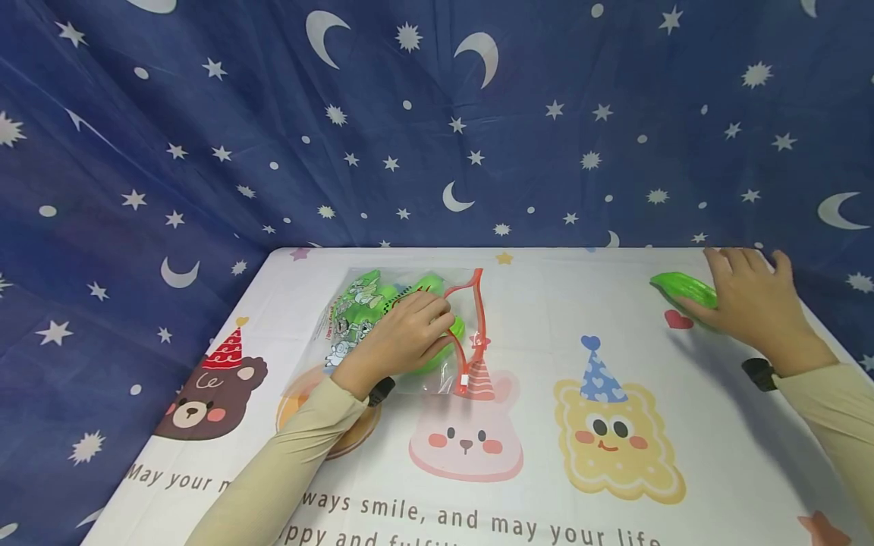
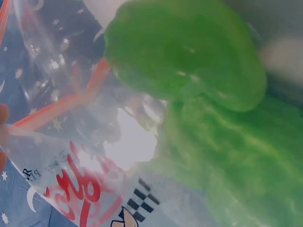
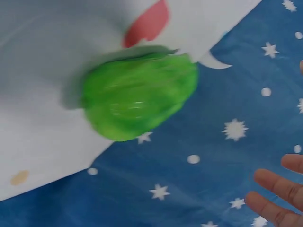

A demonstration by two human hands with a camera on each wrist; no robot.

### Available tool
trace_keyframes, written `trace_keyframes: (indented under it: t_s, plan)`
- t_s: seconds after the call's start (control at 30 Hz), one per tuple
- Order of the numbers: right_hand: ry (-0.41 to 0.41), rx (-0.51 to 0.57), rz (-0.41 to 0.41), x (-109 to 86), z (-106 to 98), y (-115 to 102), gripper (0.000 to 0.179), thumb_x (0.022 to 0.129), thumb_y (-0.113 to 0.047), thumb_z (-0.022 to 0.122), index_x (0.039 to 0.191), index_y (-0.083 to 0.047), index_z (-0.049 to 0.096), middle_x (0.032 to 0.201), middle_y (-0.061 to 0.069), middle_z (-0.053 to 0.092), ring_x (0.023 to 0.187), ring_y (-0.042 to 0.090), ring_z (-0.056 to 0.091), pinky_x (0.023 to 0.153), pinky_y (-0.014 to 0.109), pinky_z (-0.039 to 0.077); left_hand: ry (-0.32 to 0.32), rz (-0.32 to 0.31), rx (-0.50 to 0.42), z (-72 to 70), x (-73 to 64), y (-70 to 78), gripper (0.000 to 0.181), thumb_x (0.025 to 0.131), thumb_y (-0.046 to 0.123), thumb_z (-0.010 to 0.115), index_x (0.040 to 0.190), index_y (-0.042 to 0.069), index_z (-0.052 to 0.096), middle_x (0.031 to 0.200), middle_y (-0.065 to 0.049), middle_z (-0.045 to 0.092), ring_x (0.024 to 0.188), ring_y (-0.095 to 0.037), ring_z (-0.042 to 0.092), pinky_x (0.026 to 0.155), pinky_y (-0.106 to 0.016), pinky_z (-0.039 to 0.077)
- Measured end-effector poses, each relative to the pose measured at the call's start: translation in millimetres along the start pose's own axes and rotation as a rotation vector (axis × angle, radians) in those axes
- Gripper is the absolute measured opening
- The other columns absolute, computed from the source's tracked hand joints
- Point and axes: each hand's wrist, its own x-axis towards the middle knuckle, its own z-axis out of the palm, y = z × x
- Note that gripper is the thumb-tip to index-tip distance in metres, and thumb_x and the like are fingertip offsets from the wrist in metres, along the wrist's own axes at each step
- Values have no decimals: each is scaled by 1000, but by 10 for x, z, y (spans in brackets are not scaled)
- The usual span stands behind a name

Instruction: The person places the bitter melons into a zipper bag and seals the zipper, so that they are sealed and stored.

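Note:
A clear zip bag [image 1: 341, 334] with a red zip edge [image 1: 481, 311] lies left of the table's middle, several green toy vegetables inside. My left hand [image 1: 403, 334] pinches the bag's film near its mouth; its fingertips [image 2: 3, 137] show at the left of the left wrist view. Through the film there, a smooth green pepper shape [image 2: 184, 52] sits against a bumpy green piece [image 2: 246, 156]. To the right, a long green toy vegetable [image 1: 686, 288] lies on the cloth. My right hand [image 1: 758, 311] hovers beside it, fingers spread and holding nothing; the right wrist view shows them apart from it.
A white tablecloth [image 1: 587, 303] with printed cartoon figures and lettering covers the table. Behind and to the left hangs a dark blue curtain [image 1: 437, 114] with moons and stars. The table's back edge runs close behind the bag and the loose vegetable.

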Motion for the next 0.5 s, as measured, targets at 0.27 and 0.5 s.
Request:
trace_keyframes:
  t_s: [0.27,0.5]
  plan:
    - [-69,-6,32,-91,193,173,73,70,-40,73,118,9,46,108,35,53,101,51,49,89,73,28,-1,-4,0,7,1,-1,13,85,18,66,85,8,57,89,-5,58,89,-22,54,89,-33,45]
    - [-99,-5,34,-161,357,285,74,70,-40,73,118,10,46,104,36,54,96,52,51,85,74,30,-3,-5,6,7,3,3,13,85,18,65,85,8,57,89,-5,57,89,-22,54,90,-33,45]
